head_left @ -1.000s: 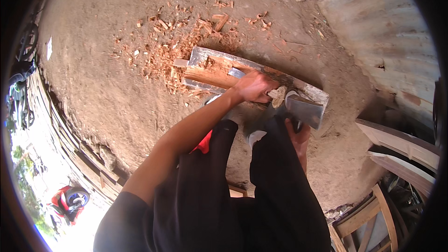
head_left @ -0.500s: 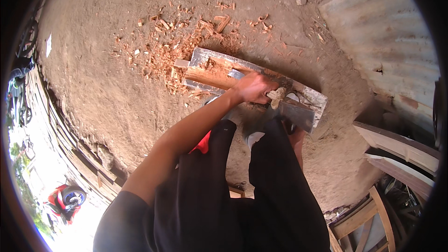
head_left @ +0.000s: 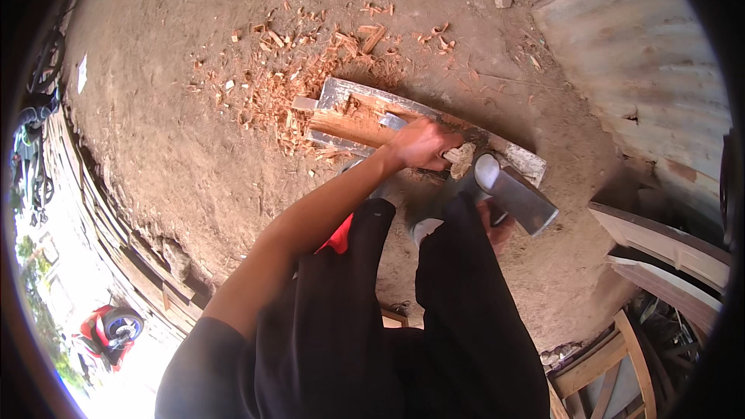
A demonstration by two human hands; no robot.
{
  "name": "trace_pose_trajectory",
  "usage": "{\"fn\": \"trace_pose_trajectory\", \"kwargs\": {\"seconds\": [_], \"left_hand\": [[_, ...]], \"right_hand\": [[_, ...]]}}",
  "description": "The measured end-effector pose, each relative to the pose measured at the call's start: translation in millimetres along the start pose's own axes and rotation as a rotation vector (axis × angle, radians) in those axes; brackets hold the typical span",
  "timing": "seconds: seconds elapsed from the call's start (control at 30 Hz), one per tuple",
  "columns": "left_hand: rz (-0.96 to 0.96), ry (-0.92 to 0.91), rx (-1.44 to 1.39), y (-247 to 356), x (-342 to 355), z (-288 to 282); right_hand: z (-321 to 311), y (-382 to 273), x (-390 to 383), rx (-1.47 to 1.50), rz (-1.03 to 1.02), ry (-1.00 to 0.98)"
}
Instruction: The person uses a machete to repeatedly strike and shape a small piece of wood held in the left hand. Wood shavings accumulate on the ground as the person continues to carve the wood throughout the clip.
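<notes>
My left hand [head_left: 427, 144] is closed around a chisel, whose frayed wooden handle end [head_left: 460, 160] sticks out on the right and whose flat metal blade [head_left: 393, 121] shows on the left. The blade points into a hollowed wooden block [head_left: 521, 158] with worn, whitish sides, lying on the ground ahead of my knees. My right hand [head_left: 497, 226], partly hidden by my right knee, grips a hammer [head_left: 525, 200] with a round bright face and a broad, flat metal end. The hammer head is just right of the chisel's handle end, apart from it.
Reddish wood chips [head_left: 283, 97] are scattered over the dirt floor [head_left: 155, 109] beyond and left of the block. A corrugated metal sheet [head_left: 644, 46] stands at the right. Wooden frames [head_left: 613, 365] are stacked at lower right. A red motorcycle [head_left: 109, 334] is outside at lower left.
The hammer in my right hand has moved right and away from the chisel's handle end, and its round face now shows. My left hand and the chisel have stayed almost in place.
</notes>
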State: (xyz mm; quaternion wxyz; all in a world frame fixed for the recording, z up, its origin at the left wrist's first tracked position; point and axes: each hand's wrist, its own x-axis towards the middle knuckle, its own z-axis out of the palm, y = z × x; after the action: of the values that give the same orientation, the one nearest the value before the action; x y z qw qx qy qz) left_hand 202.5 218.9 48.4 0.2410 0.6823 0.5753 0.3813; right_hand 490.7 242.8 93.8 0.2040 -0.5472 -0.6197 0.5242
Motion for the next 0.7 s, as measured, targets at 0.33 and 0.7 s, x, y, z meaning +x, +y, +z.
{"fn": "trace_pose_trajectory", "kwargs": {"seconds": [0.33,0.7], "left_hand": [[0.006,0.006,0.038,-5,-1,6],[-0.103,-0.088,0.183,-3,-15,-3]], "right_hand": [[13,-21,7,-0.220,-0.307,-0.010],[11,-42,12,-0.238,-0.087,-0.147]]}}
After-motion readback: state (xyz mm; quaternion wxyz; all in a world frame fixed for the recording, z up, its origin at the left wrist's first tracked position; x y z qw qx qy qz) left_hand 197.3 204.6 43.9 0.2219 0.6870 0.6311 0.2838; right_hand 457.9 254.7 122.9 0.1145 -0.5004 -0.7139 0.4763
